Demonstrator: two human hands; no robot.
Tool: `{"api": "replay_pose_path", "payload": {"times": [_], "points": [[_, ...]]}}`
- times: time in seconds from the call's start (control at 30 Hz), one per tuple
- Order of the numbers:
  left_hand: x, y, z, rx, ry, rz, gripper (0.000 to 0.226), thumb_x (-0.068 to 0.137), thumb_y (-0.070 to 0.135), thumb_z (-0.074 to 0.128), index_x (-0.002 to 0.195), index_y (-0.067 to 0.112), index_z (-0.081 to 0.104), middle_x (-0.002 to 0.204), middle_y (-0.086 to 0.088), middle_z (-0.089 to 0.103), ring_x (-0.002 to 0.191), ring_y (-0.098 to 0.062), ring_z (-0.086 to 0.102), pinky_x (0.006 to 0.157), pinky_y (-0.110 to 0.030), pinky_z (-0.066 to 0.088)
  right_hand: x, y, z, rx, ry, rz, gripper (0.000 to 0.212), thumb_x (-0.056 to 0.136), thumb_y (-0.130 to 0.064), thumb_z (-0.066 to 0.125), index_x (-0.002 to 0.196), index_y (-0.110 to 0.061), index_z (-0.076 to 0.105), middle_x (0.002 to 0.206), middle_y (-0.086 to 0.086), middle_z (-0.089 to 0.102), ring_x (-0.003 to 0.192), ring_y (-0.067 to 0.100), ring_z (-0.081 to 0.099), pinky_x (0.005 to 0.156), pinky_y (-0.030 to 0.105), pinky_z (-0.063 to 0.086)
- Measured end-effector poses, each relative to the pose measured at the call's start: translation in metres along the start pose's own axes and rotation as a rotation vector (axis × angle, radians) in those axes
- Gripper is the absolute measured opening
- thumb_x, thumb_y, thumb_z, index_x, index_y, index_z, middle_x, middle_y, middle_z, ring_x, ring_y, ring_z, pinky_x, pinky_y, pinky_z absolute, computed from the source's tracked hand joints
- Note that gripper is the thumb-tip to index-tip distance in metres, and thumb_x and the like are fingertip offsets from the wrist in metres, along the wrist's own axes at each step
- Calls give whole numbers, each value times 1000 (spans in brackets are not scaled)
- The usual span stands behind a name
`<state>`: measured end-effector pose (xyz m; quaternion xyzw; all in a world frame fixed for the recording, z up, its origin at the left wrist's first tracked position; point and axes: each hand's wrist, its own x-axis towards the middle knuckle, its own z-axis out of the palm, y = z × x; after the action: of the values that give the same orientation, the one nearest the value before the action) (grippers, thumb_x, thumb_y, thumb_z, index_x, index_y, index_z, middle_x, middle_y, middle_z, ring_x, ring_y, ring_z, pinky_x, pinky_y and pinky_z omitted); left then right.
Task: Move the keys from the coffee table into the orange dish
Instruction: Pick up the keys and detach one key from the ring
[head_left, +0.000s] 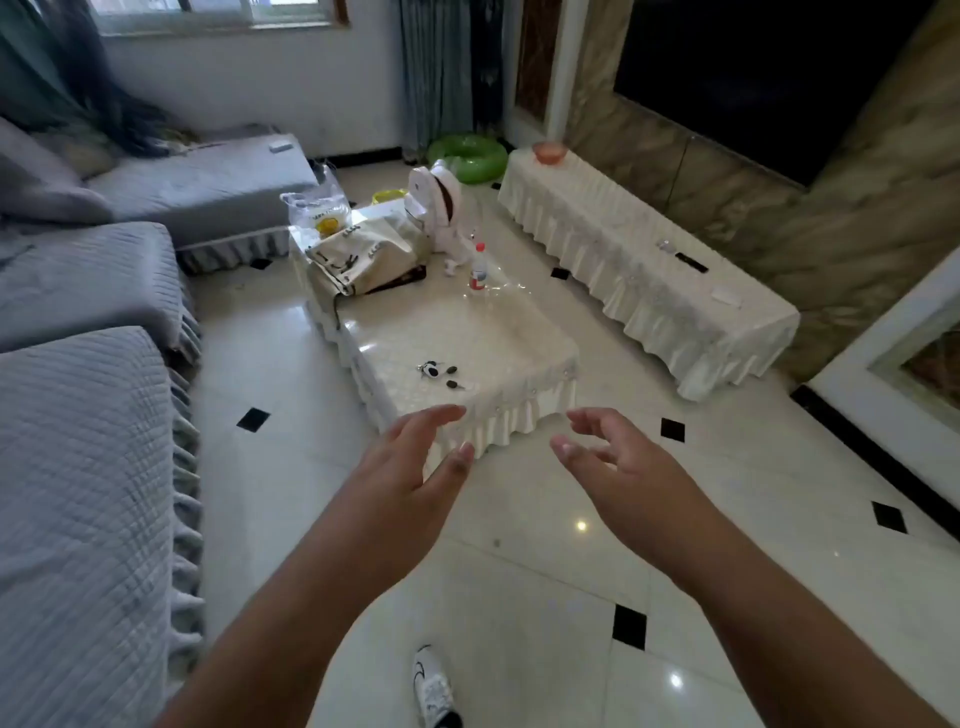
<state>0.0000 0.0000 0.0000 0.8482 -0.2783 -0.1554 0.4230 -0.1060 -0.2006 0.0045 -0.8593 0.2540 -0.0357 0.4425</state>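
Both hands, left (415, 467) and right (618, 457), hover empty with fingers spread, short of the cream-clothed low bench (467, 338); the dark keys with a black-and-white charm (439, 373) lie near its front edge; the small orange dish (549, 152) sits well apart on the long cloth-draped cabinet (649, 270).

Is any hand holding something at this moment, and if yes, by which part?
Nothing is held. The left hand and right hand are both open and empty in front of the coffee table; the keys lie untouched on it.
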Motion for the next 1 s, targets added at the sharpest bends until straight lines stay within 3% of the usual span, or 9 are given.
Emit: {"api": "replay_pose_path", "payload": {"times": [0.13, 0.3, 0.43, 0.53, 0.67, 0.8, 0.9, 1.0], "points": [[55, -20, -19, 0, -23, -34, 41, 87, 65, 38, 128, 59, 37, 127, 30, 37, 116, 5, 38, 87, -23, 33, 58, -12, 2, -16, 35, 27, 52, 87, -66, 46, 132, -41, 45, 136, -20, 49, 122, 4, 48, 98, 38, 42], [119, -39, -36, 49, -49, -30, 42, 91, 58, 40, 133, 51, 39, 126, 29, 35, 91, 27, 41, 76, -8, 29, 112, -16, 15, -20, 42, 51, 53, 85, -69, 43, 132, -44, 43, 136, -21, 48, 121, 3, 48, 95, 35, 41], [152, -50, -43, 21, -38, -52, 39, 90, 60, 41, 129, 57, 39, 127, 33, 36, 109, 15, 37, 83, -14, 30, 148, -18, 15, 5, 28, 63, 48, 87, -66, 45, 130, -44, 45, 135, -21, 50, 120, 2, 48, 94, 32, 40], [182, -53, -44, 32, -34, -86, 39, 90, 59, 41, 129, 56, 39, 126, 34, 35, 104, 20, 36, 85, -16, 29, 185, -20, 10, 22, 19, 53, 48, 87, -65, 45, 130, -44, 45, 134, -22, 50, 119, 3, 49, 97, 35, 41], [222, -53, -38, 65, -18, -119, 42, 91, 57, 41, 133, 52, 39, 130, 28, 35, 117, 5, 35, 92, -24, 31, 236, -17, 3, 33, -21, 12, 53, 84, -70, 42, 130, -44, 45, 132, -23, 52, 119, 3, 51, 98, 37, 43], [270, -45, -27, 100, 14, -170, 44, 89, 61, 40, 132, 54, 37, 137, 20, 37, 105, 5, 40, 88, -26, 36, 301, -9, -16, 41, -71, -39, 55, 85, -67, 44, 133, -40, 45, 136, -17, 51, 122, 6, 50, 101, 40, 42], [304, -34, -17, 104, 44, -212, 37, 84, 68, 39, 121, 65, 34, 137, 18, 39, 100, 10, 40, 86, -27, 38, 349, -4, -40, 51, -110, -65, 53, 87, -64, 46, 133, -38, 45, 136, -15, 52, 122, 6, 49, 101, 40, 42], [342, -25, -4, 117, 107, -250, 39, 85, 67, 40, 123, 64, 34, 139, 18, 39, 111, 8, 38, 90, -27, 36, 395, -1, -62, 57, -150, -93, 56, 84, -68, 45, 133, -40, 45, 134, -19, 52, 118, 3, 49, 99, 39, 44]]}}
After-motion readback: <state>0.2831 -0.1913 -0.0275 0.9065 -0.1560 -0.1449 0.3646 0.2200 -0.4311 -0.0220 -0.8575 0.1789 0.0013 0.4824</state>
